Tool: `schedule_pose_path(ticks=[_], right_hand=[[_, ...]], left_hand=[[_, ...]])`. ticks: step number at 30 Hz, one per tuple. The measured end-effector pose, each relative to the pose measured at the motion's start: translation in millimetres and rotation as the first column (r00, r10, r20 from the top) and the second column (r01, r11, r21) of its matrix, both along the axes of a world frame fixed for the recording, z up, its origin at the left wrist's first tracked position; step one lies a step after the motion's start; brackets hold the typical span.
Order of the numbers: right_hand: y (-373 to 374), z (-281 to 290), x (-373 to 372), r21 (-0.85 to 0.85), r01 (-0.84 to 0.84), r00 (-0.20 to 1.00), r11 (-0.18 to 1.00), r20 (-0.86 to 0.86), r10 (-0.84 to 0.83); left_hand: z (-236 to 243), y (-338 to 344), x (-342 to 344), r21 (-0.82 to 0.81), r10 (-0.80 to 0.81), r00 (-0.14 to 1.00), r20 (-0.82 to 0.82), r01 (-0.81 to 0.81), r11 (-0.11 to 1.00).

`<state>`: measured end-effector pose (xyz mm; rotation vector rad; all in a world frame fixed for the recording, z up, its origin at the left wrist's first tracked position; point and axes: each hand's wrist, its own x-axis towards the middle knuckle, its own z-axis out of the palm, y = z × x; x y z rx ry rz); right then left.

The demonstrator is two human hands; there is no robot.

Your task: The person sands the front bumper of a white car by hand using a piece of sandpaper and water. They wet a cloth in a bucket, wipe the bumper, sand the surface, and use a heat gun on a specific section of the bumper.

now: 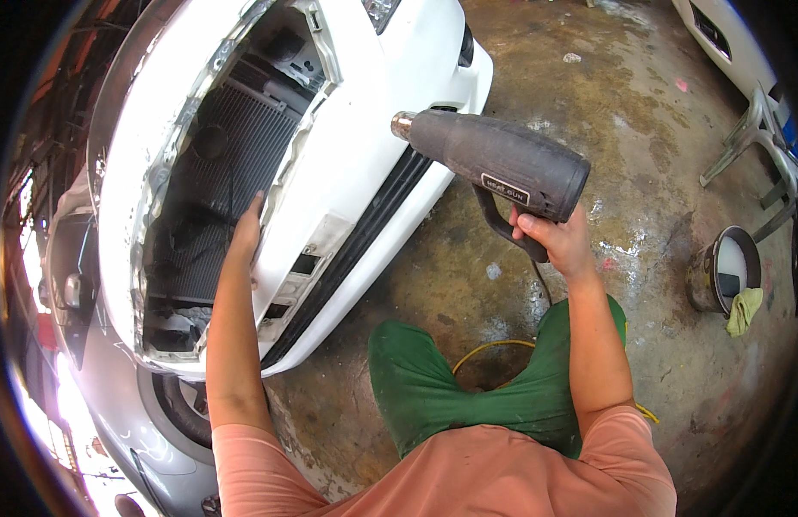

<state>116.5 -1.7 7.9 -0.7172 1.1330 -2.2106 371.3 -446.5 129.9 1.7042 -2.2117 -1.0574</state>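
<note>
My right hand (563, 237) is wrapped around the handle of a dark grey heat gun (502, 155). The gun's metal nozzle points left, just above the front of a white car bumper (356, 146), and a cord hangs below the handle. Over on the left, my left hand (248, 228) grips the bumper's upper inner edge, with most of its fingers hidden behind it. Beyond that edge lies the open front of the car, where a finned radiator (240, 129) shows. A black grille strip (356, 241) runs along the lower bumper.
A bucket (705, 280) with a yellow-green cloth (744, 312) over its rim stands at the right. Behind it is a grey plastic chair (765, 138). A yellow hose (494, 345) lies on the stained concrete floor. Another white car (731, 39) is at the upper right, a silver car (149, 439) at lower left.
</note>
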Motion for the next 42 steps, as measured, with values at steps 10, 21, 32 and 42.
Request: schedule_pose_path(ticks=[10, 21, 32, 42], right_hand=[[9, 11, 7, 0.07, -0.039, 0.998, 0.997, -0.038, 0.041], [4, 21, 19, 0.047, 0.119, 0.899, 0.992, -0.429, -0.087], [13, 10, 19, 0.094, 0.13, 0.888, 0.987, -0.454, -0.074], [32, 8, 16, 0.18, -0.168, 0.95, 0.969, -0.231, 0.208]], left_hand=[[4, 11, -6, -0.029, 0.023, 1.0, 0.007, -0.023, 0.999], [-8, -10, -4, 0.032, 0.023, 0.999, -0.025, -0.023, 0.999], [0, 38, -24, -0.034, 0.016, 1.0, -0.009, -0.016, 0.999], [-3, 8, -5, 0.018, 0.006, 0.989, -0.145, -0.003, 1.0]])
